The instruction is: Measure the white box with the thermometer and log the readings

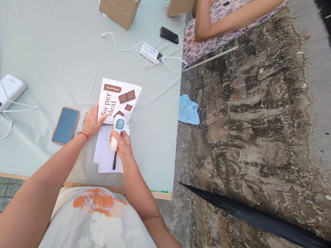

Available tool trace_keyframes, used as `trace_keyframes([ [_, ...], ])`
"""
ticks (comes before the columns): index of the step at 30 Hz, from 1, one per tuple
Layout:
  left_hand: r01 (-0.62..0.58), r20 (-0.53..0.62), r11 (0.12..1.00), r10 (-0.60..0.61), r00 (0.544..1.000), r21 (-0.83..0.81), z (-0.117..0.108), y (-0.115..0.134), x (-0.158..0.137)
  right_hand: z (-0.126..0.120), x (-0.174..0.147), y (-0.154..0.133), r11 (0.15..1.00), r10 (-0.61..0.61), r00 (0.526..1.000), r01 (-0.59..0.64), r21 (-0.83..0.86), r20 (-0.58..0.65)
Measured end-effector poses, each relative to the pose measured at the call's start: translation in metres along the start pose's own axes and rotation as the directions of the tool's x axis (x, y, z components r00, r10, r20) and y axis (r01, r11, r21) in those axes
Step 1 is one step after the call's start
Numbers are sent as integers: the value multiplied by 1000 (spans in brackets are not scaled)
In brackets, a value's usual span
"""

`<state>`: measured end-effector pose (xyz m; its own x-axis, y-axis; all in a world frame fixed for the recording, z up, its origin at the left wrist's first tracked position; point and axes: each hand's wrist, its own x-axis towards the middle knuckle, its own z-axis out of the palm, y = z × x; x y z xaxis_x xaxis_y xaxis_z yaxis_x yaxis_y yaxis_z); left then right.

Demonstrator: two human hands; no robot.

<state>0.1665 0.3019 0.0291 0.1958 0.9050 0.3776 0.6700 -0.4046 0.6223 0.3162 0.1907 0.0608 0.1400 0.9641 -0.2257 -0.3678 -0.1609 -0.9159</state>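
Note:
A white NutriMotion Su-per Meal box (113, 101) with brown chocolate pictures is tilted up over the table, its lower edge above some papers. My left hand (91, 121), a red string at the wrist, grips the box by its left side, thumb on the front. In my right hand (124, 144) is a white infrared thermometer (119, 124), its blue-framed screen facing up at me. Its head overlaps the lower right part of the box. Beneath lie printed sheets (103, 151) with a black pen (114, 161) on them. A smartphone (65, 125) rests left of my left hand.
White power banks with cables lie at the far left (12, 90) and at the back (150, 52). Near the latter are a black device (169, 35) and a cardboard box (120, 13). Another person's arm (232, 24) is past the table's right edge. A blue cloth (189, 111) hangs beside it.

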Motion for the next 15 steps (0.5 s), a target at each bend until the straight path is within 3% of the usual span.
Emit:
trace_keyframes([
  [6,-23,-14,999,23,1000,-22,2,-3,1,-2,-31,-12,994,-105,985,99,-55,-134],
  [15,-58,1,996,58,998,-68,-2,-4,5,-13,-60,-27,981,-172,975,157,-110,-143],
])
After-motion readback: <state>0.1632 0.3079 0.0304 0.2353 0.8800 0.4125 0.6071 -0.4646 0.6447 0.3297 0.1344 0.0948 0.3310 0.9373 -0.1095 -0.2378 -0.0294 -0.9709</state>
